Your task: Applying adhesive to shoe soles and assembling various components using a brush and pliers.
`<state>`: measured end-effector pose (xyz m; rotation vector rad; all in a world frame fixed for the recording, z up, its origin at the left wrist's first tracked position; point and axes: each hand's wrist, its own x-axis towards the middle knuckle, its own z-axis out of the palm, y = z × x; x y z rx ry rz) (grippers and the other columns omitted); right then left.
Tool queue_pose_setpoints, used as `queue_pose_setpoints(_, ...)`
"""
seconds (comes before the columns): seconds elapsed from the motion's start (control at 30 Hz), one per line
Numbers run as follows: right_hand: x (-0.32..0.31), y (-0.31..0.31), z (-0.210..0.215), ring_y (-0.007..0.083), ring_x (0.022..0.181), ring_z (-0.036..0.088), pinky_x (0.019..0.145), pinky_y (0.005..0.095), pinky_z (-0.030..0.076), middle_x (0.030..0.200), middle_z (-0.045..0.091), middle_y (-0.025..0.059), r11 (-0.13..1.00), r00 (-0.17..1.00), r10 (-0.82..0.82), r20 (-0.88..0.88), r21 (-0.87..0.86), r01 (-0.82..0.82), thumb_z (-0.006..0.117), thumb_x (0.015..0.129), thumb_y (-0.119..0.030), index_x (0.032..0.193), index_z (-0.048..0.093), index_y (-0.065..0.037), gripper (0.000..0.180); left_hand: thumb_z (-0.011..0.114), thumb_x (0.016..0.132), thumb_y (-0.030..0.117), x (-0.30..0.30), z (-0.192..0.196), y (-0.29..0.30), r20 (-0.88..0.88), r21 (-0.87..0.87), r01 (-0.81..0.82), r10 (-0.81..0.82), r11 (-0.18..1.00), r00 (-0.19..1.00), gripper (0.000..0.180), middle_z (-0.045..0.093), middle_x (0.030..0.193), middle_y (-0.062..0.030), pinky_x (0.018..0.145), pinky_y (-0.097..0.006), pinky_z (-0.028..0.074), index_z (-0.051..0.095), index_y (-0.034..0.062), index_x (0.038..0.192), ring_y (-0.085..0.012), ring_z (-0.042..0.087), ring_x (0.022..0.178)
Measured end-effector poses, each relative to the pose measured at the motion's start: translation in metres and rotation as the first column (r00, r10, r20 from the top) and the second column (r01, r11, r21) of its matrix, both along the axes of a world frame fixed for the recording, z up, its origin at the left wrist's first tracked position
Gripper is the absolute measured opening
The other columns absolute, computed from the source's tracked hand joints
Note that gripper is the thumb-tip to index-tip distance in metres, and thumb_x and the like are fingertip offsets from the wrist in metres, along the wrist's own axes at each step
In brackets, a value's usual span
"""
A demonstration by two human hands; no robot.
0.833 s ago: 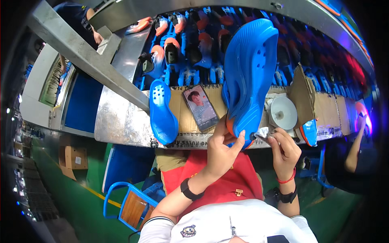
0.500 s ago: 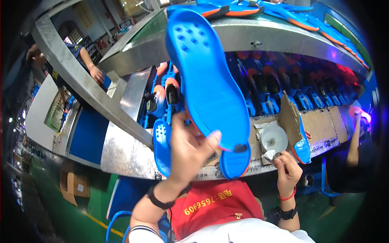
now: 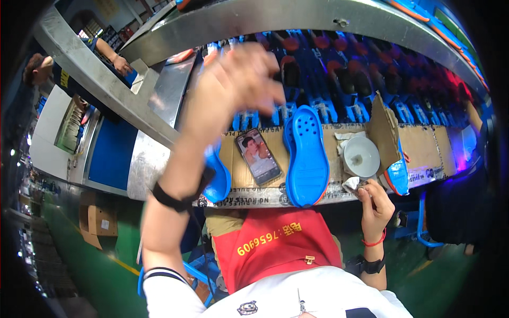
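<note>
My left hand (image 3: 241, 79), smeared by motion, is raised above the far part of the bench. Its fingers look apart, and no sole is in it. My right hand (image 3: 375, 204) pinches something small and dark at the fingertips, too small to make out, beside crumpled white paper (image 3: 351, 183) and a white bowl (image 3: 361, 157). A blue shoe sole (image 3: 307, 159) with an orange edge and round holes lies at the middle of the bench. Left of it rests a lit phone (image 3: 257, 156). Another blue sole (image 3: 216, 177) is partly hidden behind my left forearm.
An upright cardboard flap (image 3: 383, 135) stands right of the bowl, with a blue sole piece (image 3: 396, 177) beside it. Rows of shoes (image 3: 350, 79) fill the space under a metal shelf (image 3: 297, 32). A slanted metal post (image 3: 106, 74) rises at left, near another person's hand (image 3: 122, 65).
The large blue sole has left my left hand, which has moved up and away from me. The phone, hidden before, now shows. My right hand stays by the bowl; the view has shifted slightly.
</note>
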<state>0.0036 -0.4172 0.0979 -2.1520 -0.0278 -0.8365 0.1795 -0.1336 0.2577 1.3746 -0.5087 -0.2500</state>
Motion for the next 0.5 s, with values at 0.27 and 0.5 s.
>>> queue_pose_setpoints(0.27, 0.007, 0.011, -0.005, 0.0159, 0.064, 0.059, 0.056, 0.0239, 0.045, 0.093, 0.069, 0.0155, 0.997, 0.997, 0.074, 0.006, -0.027, -0.073, 0.071, 0.080, 0.005, 0.089, 0.065, 0.005, 0.011, 0.072, 0.086, 0.012, -0.119, -0.208, -0.042, 0.157, 0.542, -0.369, 0.340, 0.755, 0.927, 0.053, 0.046, 0.116, -0.0184, 0.067, -0.029, 0.053, 0.040, -0.0044, 0.125, -0.0182, 0.064, 0.074)
queue_pose_setpoints(0.5, 0.007, 0.014, -0.007, 0.0143, 0.061, 0.056, 0.054, 0.0234, 0.043, 0.094, 0.069, 0.0146, 0.998, 0.998, 0.055, -0.013, -0.028, -0.056, 0.072, 0.080, 0.004, 0.089, 0.066, 0.004, 0.011, 0.069, 0.086, 0.007, -0.105, -0.219, -0.042, 0.152, 0.612, -0.341, 0.317, 0.714, 0.936, 0.044, 0.057, 0.097, -0.0153, 0.065, -0.031, 0.052, 0.041, -0.0037, 0.119, -0.0177, 0.063, 0.070)
